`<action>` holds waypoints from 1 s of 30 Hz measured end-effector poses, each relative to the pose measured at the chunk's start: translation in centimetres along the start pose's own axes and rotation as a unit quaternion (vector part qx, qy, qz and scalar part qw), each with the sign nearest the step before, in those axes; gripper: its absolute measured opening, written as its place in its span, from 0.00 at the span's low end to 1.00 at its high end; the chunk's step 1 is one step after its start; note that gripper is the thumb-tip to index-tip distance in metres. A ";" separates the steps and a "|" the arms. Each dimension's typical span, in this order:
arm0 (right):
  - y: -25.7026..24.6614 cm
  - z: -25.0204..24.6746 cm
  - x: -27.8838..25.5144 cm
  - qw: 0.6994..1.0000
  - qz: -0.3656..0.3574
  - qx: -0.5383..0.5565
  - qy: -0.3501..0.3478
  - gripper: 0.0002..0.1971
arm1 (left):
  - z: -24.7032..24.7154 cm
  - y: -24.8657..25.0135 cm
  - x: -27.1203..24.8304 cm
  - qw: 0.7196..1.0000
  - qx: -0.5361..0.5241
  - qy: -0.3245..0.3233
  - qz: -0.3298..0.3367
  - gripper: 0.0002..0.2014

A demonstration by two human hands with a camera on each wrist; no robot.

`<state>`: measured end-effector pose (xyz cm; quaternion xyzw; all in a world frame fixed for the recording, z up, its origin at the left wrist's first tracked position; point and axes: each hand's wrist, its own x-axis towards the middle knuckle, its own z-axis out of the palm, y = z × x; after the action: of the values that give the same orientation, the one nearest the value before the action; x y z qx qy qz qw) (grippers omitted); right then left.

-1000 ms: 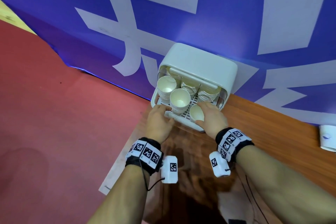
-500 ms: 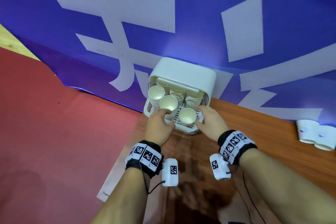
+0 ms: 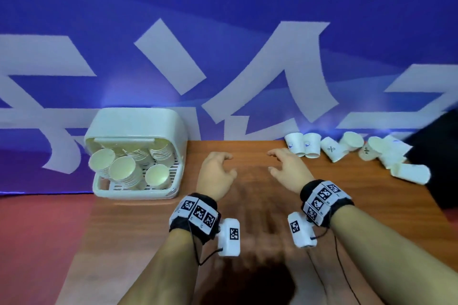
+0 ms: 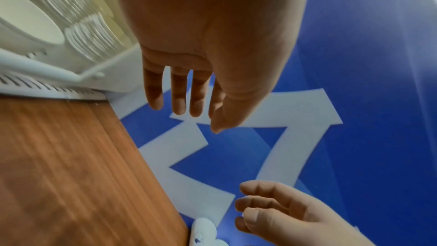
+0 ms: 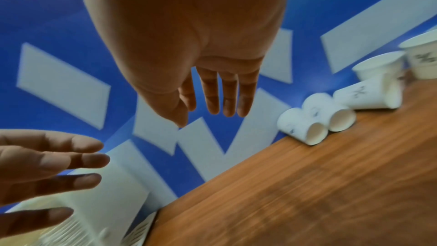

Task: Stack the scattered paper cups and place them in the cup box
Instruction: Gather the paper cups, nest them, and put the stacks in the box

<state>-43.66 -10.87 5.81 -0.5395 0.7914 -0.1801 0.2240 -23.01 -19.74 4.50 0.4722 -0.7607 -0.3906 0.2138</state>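
Scattered paper cups [image 3: 333,148] lie apparently on their sides; both empty, loosely open hands, left hand [image 3: 216,173] and right hand [image 3: 287,168], should nest rims squarely.

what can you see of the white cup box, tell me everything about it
The cup box is white, plastic by its look, with rounded corners and a solid top. Its front is open, with a slotted tray floor and a low front rim. It sits on the wooden table at its left end, back against the blue banner. Inside are several stacks of paper cups, leaning with their mouths toward the camera. Neither hand touches it; the left hand is beside it, to its right.
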 end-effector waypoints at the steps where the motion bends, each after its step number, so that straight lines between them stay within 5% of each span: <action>1: 1.4 -0.8 -0.3 1.000 0.010 0.004 0.004 0.22 | 1.1 1.0 0.2 1.000 0.011 -0.008 0.007 0.18; 10: 13.8 -6.4 -0.3 0.995 0.067 0.069 0.038 0.22 | 10.6 8.5 3.4 0.996 0.065 -0.054 -0.003 0.20; 19: 22.6 -7.8 2.2 0.979 0.108 0.168 0.042 0.21 | 19.4 10.8 7.2 0.991 0.089 -0.084 -0.053 0.19; 30: 28.5 -6.7 7.5 0.955 0.145 0.255 0.035 0.20 | 26.5 8.9 14.1 0.972 0.021 -0.071 -0.224 0.24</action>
<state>-71.76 -7.58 -4.76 -0.3372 0.7961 -0.3606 0.3501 -52.87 -19.64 -5.05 0.6064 -0.6567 -0.4448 0.0560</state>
